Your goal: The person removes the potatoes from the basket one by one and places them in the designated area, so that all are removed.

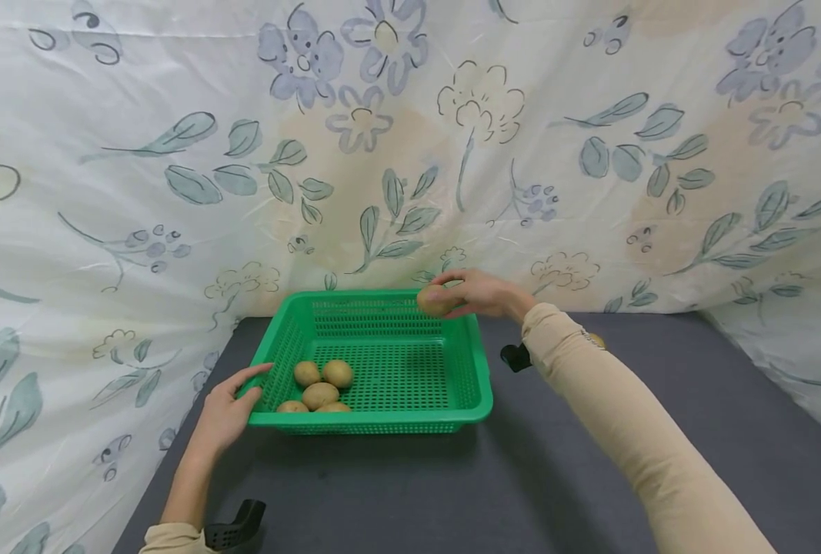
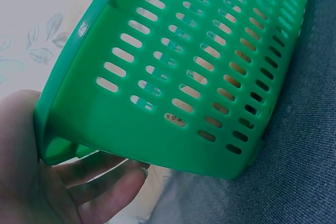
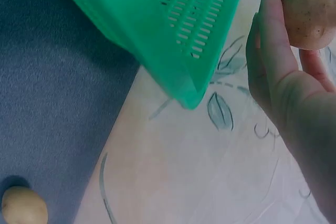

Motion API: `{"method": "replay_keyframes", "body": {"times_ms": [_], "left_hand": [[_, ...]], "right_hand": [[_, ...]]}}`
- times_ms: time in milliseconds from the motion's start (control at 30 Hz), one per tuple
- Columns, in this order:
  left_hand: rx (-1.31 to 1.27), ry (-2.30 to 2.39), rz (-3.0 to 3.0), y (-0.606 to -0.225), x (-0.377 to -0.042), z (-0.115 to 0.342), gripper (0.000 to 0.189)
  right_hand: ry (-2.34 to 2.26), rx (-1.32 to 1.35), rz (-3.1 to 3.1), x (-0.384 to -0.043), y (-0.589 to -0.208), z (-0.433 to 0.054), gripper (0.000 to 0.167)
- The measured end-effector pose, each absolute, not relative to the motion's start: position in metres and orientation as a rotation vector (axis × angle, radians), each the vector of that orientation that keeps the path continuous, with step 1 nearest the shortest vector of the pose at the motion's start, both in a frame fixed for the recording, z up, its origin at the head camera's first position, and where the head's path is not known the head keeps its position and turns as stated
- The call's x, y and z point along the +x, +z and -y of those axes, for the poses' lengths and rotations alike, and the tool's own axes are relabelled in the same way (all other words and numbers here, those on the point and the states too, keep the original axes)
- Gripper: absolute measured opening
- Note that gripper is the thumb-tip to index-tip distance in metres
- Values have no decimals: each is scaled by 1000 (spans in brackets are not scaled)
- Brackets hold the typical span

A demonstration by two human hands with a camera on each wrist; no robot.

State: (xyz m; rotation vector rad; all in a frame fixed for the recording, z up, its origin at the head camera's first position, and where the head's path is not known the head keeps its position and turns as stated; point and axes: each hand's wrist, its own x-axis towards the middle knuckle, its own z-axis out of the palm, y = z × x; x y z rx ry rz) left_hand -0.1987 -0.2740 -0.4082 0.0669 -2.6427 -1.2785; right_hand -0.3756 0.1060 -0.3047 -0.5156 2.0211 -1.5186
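Note:
A green plastic basket [image 1: 382, 418] with slotted walls stands on the dark table. Its left rim is gripped by my left hand [image 1: 225, 412], fingers hooked around the edge in the left wrist view. Several potatoes [image 1: 321, 395] lie inside, grouped at the basket's near left. Over the far right corner, my right hand [image 1: 478, 293] pinches another potato [image 3: 310, 11] between thumb and fingers, at about rim height in the head view.
One loose potato [image 3: 23, 206] lies on the table to the right, mostly hidden behind my right forearm in the head view. Dark cloth [image 1: 396, 485] covers the table. A floral sheet [image 1: 410, 154] hangs behind and at the sides.

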Motion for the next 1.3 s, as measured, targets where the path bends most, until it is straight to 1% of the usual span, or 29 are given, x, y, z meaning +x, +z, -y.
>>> {"method": "replay_keyframes", "body": {"times_ms": [367, 533, 700, 967, 1133, 1300], "left_hand": [[60, -1293, 2638, -410, -198, 273, 42], [56, -1306, 2626, -409, -197, 273, 41], [54, -1296, 2630, -408, -196, 273, 42], [57, -1280, 2625, -408, -197, 274, 41], [62, -1266, 2623, -408, -198, 273, 41], [69, -1268, 2626, -410, -199, 274, 42]], "right_hand": [[-1571, -485, -2044, -381, -306, -133, 56], [-1627, -433, -2049, -382, -307, -144, 52], [-1668, -435, -2054, -386, -311, -156, 49], [-1683, -390, -2094, -389, -317, -181, 56], [-1724, -401, -2056, -390, -320, -193, 53], [-1739, -396, -2063, -391, -322, -206, 53]]}}
